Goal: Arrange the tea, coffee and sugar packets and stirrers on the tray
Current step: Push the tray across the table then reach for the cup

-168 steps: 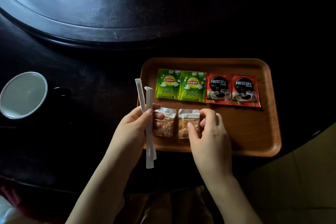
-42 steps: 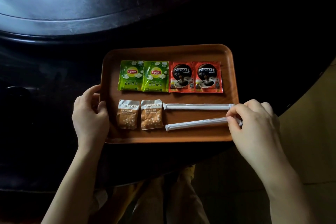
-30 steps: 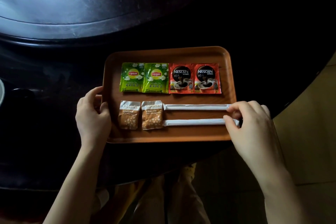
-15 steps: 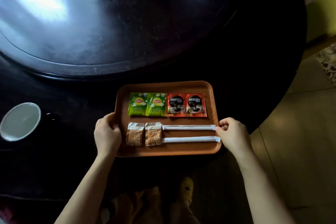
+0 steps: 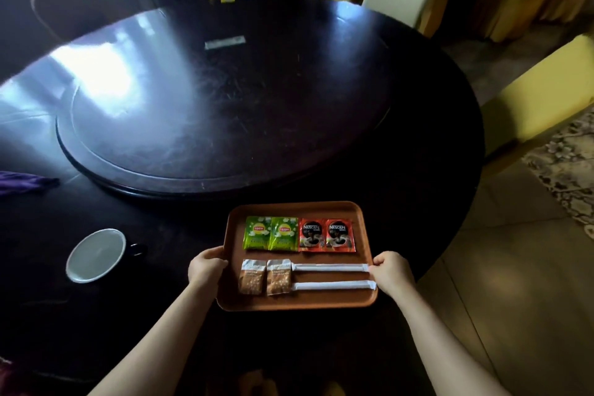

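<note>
An orange-brown tray [image 5: 299, 302] lies at the near edge of a dark round table. Its back row has two green tea packets [image 5: 270, 233] on the left and two red coffee packets [image 5: 326, 235] on the right. In the front row, two brown sugar packets [image 5: 265, 277] lie at the left, and two white wrapped stirrers [image 5: 331, 268] lie parallel to their right. My left hand [image 5: 205, 268] grips the tray's left rim. My right hand [image 5: 390, 272] grips the right rim, beside the stirrers' ends.
A dark mug with a white inside [image 5: 96, 255] stands left of the tray. A round turntable [image 5: 209, 125] fills the table's middle, with a small white packet [image 5: 225, 42] far back. A purple cloth [image 5: 22, 182] lies far left. Yellow chairs [image 5: 543, 100] ring the table.
My right hand let go of the lower stirrer, which now lies straight, and took the tray's right rim. The view has pulled back and up, showing the whole table.
</note>
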A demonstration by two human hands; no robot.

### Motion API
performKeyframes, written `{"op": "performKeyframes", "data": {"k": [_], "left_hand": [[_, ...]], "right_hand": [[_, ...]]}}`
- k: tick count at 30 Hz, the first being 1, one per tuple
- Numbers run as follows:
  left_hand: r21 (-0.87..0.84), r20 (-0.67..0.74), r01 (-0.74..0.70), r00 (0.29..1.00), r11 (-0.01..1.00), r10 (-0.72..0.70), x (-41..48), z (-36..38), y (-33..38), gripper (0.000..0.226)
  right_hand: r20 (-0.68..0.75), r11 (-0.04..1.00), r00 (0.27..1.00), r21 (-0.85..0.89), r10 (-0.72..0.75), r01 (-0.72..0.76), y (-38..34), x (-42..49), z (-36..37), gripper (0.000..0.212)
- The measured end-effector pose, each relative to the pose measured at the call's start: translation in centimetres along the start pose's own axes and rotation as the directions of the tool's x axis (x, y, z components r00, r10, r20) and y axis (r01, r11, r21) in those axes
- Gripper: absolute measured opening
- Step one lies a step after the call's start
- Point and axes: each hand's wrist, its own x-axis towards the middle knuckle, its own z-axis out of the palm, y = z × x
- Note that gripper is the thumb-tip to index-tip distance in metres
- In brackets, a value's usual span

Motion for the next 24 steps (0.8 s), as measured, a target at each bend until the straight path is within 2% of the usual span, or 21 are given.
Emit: {"op": "performKeyframes", "data": {"k": [5, 11, 14, 16, 24], "left_hand": [[-0.172, 0.043, 0.005, 0.999, 0.985, 0.003, -1.4, -0.4, -0.2, 0.041], [-0.345, 0.044, -0.022, 0.998, 0.938, 0.039, -2.6, -0.6, 0.8, 0.048], [-0.369, 0.043, -0.062, 0.996, 0.928, 0.083, -2.1, -0.9, 2.5, 0.047], [-0.443, -0.029, -0.109, 0.994, 0.89, 0.107, -1.9, -2.3, 4.1, 0.048], [-0.453, 0.035, -0.161, 0.98, 0.877, 0.198, -0.1, -2.8, 8.3, 0.046]], "right_hand": [[0.023, 0.999, 1.0, 0.051, -0.017, 0.016, -0.1, -0.3, -1.3, 0.004], [0.064, 0.99, 0.992, 0.098, -0.105, 0.098, -0.9, 0.4, -3.8, 0.01], [0.077, 0.984, 0.99, 0.142, -0.121, 0.11, -2.4, 1.2, -4.6, 0.009], [0.092, 0.967, 0.972, 0.157, -0.218, 0.202, -6.1, 2.4, -5.9, 0.005], [0.081, 0.953, 0.961, 0.173, -0.264, 0.248, -10.9, 5.4, -7.7, 0.015]]}}
